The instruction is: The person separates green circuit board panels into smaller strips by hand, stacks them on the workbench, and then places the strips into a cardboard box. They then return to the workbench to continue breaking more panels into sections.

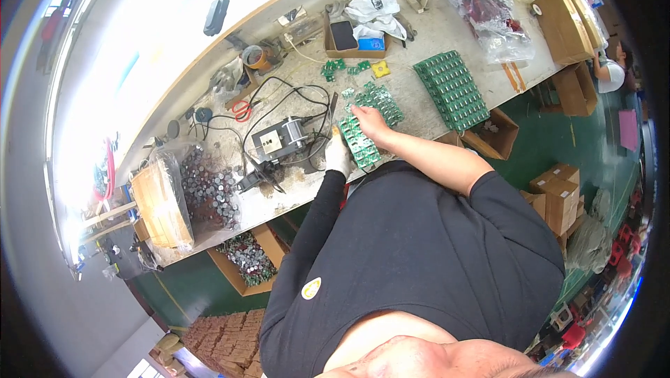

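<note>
My left hand [338, 155], in a pale glove, is beside the left edge of a green circuit board panel [360, 147]. Its fingers are drawn together at the tips, and what they hold is too small to make out. Bare, my right hand [371, 124] reaches over the panel's upper part with fingers closed at a green circuit board. More green boards [382, 101] lie just beyond it. Left of my gloved hand stands a small grey and black machine [285, 139] with black cables, next to a dark metal piece on the bench.
Stacked green board panels [452, 90] lie to the right. Farther back are a cardboard tray [336, 47] with a phone, a yellow piece [380, 69] and a bag of red parts [492, 18]. Red-handled scissors [241, 110] and many round metal parts [213, 186] are at left.
</note>
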The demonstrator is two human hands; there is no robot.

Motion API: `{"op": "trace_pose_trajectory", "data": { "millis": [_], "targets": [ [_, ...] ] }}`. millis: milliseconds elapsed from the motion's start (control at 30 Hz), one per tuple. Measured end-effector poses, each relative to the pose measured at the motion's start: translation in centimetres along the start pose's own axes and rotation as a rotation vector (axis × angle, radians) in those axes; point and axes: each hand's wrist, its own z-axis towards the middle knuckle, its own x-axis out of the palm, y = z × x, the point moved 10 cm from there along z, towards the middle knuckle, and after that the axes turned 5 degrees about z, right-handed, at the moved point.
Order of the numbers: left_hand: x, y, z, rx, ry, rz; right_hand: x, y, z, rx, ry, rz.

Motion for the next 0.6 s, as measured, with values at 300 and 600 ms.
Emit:
{"op": "trace_pose_trajectory", "data": {
  "millis": [300, 600],
  "targets": [
    [0.3, -2.4, -2.3, 0.052, -0.127, -0.077, 1.5, -2.9, -0.8, 0.271, 0.019, 0.383],
    [2.4, 2.1, -0.2, -0.045, 0.003, -0.115, -0.2, -5.6, -1.9, 0.457, -0.105, 0.586]
  ]
}}
